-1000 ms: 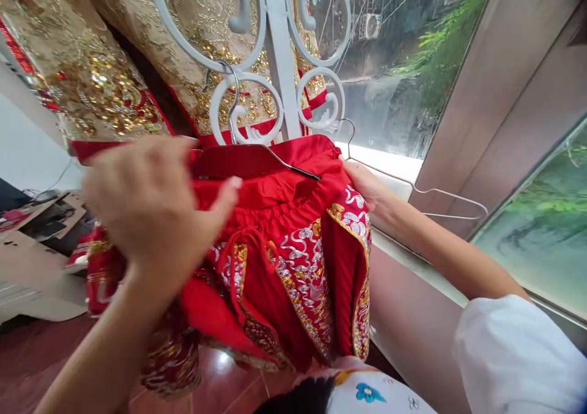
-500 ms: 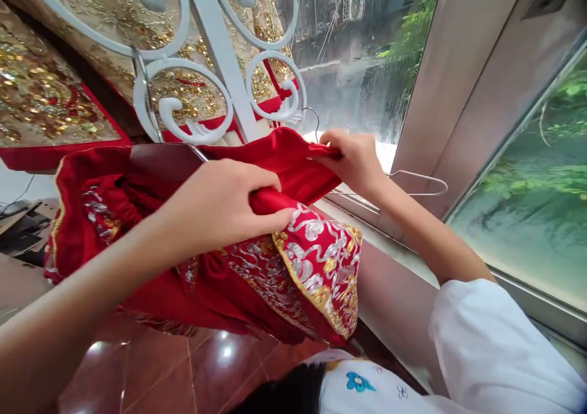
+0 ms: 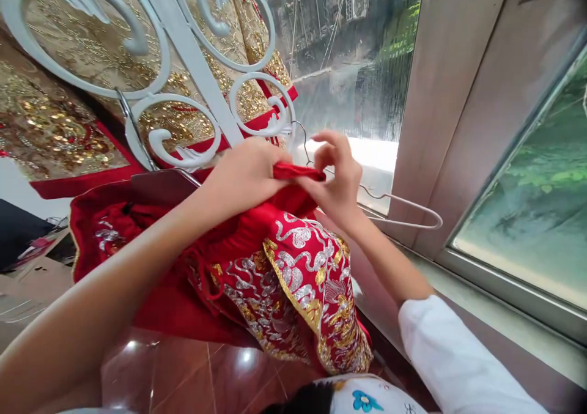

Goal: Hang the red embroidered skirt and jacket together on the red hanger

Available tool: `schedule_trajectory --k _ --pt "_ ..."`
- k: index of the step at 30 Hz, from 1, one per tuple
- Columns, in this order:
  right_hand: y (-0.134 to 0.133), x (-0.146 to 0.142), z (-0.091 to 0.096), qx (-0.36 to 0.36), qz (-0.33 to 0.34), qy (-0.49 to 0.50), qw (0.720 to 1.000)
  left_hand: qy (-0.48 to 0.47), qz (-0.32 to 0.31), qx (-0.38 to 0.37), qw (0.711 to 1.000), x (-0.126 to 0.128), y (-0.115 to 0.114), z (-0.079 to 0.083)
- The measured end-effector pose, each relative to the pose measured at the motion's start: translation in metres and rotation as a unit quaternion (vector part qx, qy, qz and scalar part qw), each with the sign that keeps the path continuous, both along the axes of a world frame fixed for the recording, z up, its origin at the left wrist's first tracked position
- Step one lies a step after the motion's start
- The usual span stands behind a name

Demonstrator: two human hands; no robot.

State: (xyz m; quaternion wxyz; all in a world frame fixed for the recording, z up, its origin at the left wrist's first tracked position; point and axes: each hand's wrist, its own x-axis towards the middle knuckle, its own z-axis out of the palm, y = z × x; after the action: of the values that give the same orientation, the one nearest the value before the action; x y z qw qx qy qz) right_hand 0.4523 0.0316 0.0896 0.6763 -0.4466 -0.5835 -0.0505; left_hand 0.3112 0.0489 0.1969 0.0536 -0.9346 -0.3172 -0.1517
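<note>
Below the white scrollwork rack [image 3: 193, 53] hangs a satiny red skirt [image 3: 316, 264], its panels covered in curling silver and gold embroidery. The left hand [image 3: 250, 168] grips the folded waistband [image 3: 297, 170]; the right hand [image 3: 340, 174] loosely pinches its end. Behind the rack hangs a gold-sequined garment [image 3: 55, 126].

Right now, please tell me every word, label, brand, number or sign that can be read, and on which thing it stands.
None: I find no readable text.
Red garment: silver and gold embroidery, no legible lettering.
Fan unit seen through the window: too small to read any marking.
Dark mark near the blue flower: cut off; I cannot tell whether it is lettering.
</note>
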Motion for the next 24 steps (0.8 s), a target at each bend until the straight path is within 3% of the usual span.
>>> schedule_trajectory --k 3,5,6,8,10,11,12,14,16,21,24 --pt "-0.033 -0.007 -0.042 0.001 0.039 0.127 0.991 -0.018 -0.014 0.045 0.999 -0.004 -0.002 -0.003" --pt "-0.060 -0.019 -0.066 -0.083 0.184 0.127 0.971 -0.035 -0.028 0.036 0.998 -0.005 -0.004 -0.003" --pt "-0.072 -0.027 -0.075 -0.123 0.281 0.123 0.944 -0.029 -0.032 0.030 0.999 -0.003 -0.005 -0.002" --pt "-0.090 -0.047 -0.086 -0.177 0.457 0.132 0.861 0.001 -0.022 0.038 0.999 0.002 -0.007 0.000" --pt "-0.097 -0.066 -0.090 -0.204 0.551 0.185 0.788 0.057 0.005 0.063 0.996 0.009 -0.009 0.000" --pt "-0.098 -0.073 -0.091 -0.216 0.557 0.221 0.771 0.084 0.019 0.076 0.993 0.012 -0.010 0.000" --pt "-0.096 -0.078 -0.092 -0.225 0.534 0.261 0.772 0.106 0.032 0.084 0.990 0.014 -0.011 -0.001" --pt "-0.087 -0.082 -0.095 -0.221 0.412 0.349 0.812 0.120 0.050 0.091 0.987 0.015 -0.012 -0.002" --pt "-0.073 -0.080 -0.096 -0.218 0.294 0.378 0.851 0.104 0.057 0.096 0.988 0.014 -0.013 -0.004" --pt "-0.029 -0.080 -0.088 -0.330 0.240 0.186 0.894 0.080 0.033 0.113 0.990 0.012 -0.011 -0.007" --pt "-0.015 -0.086 -0.087 -0.340 0.204 0.146 0.906 0.063 0.030 0.140 0.988 0.013 -0.009 -0.008"
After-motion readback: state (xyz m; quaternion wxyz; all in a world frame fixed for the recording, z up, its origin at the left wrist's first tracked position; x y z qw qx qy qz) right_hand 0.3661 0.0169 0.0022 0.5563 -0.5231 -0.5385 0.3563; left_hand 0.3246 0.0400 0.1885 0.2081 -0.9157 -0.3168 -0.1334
